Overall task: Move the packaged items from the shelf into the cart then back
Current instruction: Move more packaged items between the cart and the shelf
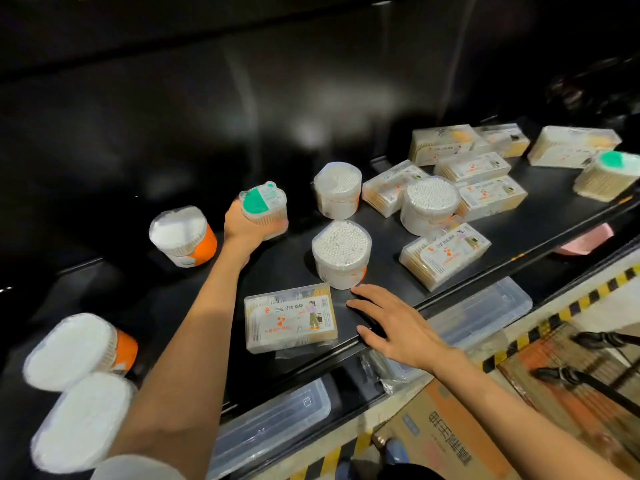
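Observation:
My left hand [244, 227] grips a clear tub of cotton swabs with a green lid label [264, 207], held just above the black shelf [180, 306] near its back. My right hand [394, 322] lies flat with fingers spread at the shelf's front edge, holding nothing. It sits between a flat rectangular swab box [290, 317] on its left and a round swab tub [341, 252] just beyond its fingertips. Several more round tubs and flat boxes are scattered over the shelf to the right.
An orange-banded tub [183, 237] stands left of my left hand; more white-topped tubs [78, 348] crowd the near left. Clear plastic boxes [273, 424] fill the lower shelf. A cardboard box [446, 434] and cart wire [588, 379] lie at the lower right by the striped floor tape.

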